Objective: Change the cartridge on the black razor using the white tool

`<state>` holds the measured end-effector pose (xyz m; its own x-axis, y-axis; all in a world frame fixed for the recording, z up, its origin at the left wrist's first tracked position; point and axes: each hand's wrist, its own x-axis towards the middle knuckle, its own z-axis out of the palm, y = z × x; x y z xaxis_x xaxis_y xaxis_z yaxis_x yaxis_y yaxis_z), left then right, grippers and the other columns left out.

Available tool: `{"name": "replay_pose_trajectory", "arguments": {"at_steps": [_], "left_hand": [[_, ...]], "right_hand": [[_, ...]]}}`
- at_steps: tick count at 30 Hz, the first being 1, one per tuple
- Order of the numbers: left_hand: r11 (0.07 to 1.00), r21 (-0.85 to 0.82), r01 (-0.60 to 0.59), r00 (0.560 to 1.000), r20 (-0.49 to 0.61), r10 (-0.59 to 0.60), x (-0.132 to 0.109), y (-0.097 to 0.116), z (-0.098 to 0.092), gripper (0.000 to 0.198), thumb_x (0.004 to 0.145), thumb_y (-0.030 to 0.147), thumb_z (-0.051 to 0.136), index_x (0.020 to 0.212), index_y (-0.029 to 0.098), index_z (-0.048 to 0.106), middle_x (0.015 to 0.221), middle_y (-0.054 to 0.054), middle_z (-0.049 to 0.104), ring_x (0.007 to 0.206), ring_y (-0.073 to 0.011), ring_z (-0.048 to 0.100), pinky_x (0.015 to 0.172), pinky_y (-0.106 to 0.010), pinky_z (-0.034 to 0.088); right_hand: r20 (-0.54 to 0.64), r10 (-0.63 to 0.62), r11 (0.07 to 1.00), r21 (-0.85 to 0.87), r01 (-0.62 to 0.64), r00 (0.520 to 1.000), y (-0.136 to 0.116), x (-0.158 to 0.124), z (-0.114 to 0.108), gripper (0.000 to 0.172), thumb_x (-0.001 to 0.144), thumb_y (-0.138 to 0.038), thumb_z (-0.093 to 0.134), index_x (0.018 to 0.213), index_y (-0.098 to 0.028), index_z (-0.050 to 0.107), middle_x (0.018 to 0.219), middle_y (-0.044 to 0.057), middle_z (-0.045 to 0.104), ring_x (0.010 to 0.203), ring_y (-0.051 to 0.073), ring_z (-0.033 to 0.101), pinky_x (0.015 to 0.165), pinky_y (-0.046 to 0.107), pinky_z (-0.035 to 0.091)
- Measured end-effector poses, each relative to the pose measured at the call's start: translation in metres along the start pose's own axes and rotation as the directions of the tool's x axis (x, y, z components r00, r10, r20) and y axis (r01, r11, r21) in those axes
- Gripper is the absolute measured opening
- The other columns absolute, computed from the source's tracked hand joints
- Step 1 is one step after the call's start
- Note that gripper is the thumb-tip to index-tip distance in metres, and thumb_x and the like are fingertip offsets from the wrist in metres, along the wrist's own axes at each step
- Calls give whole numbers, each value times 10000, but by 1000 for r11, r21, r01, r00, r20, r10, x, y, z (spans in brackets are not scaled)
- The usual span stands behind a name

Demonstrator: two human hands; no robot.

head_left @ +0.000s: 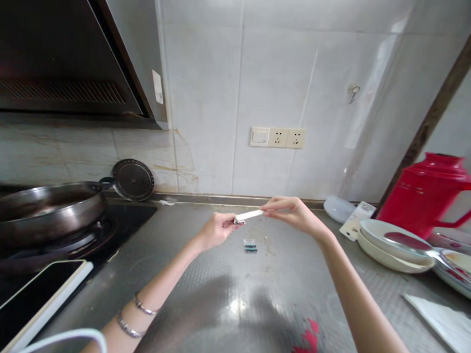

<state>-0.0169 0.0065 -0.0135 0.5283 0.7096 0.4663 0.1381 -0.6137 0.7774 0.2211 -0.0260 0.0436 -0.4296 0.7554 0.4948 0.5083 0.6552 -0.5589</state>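
Note:
A slim white object [250, 215] is held above the metal counter between both hands. My left hand [216, 231] pinches its left end, where a small shiny dark piece shows at the fingertips. The fingers of my right hand [292, 214] are closed on its right end. Below the hands, small dark-teal batteries [250, 247] lie on the counter [198, 310], beside what looks like clear plastic. Two silver bracelets circle the left forearm.
On the left are a large pan [47, 207] on the stove, a round dark lid [133, 180] and a phone [30, 303] with a white cable. A red thermos [425, 195], stacked dishes [396, 246] and white paper [443, 326] stand or lie right.

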Motion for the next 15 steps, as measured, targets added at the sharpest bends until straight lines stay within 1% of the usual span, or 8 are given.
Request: {"name": "replay_pose_trajectory", "arguments": {"at_steps": [2,6,11,15], "left_hand": [[1000,-13,7,1000,1,-7,0,1,0,174,765,183,573,888,114,674,903,-72,702,829,-166,643,791,-277,500],[999,-33,13,1000,1,-13,0,5,-1,155,757,167,578,865,114,676,897,-73,702,835,-169,643,802,-277,498],[998,-55,20,1000,-8,-20,0,8,-2,163,752,173,587,878,120,676,878,-63,700,812,-159,638,796,-280,499],[995,-87,46,999,-13,-47,-1,8,-2,167,749,179,596,881,112,673,907,-80,698,807,-151,634,795,-276,499]], "right_hand": [[4,8,1000,-9,-8,1000,-1,0,0,345,789,-424,577,988,-176,710,864,76,675,782,185,609,711,278,442],[-25,24,1000,-17,-24,999,2,-1,-3,335,789,-409,581,986,-171,710,880,80,675,800,188,605,716,277,437],[30,0,1000,22,-1,1000,2,-2,-4,322,790,-403,584,981,-177,711,871,73,676,770,174,601,704,271,439],[3,14,1000,19,-14,1000,12,-1,-4,332,784,-412,586,972,-169,713,858,77,689,788,185,606,714,275,444]]}}
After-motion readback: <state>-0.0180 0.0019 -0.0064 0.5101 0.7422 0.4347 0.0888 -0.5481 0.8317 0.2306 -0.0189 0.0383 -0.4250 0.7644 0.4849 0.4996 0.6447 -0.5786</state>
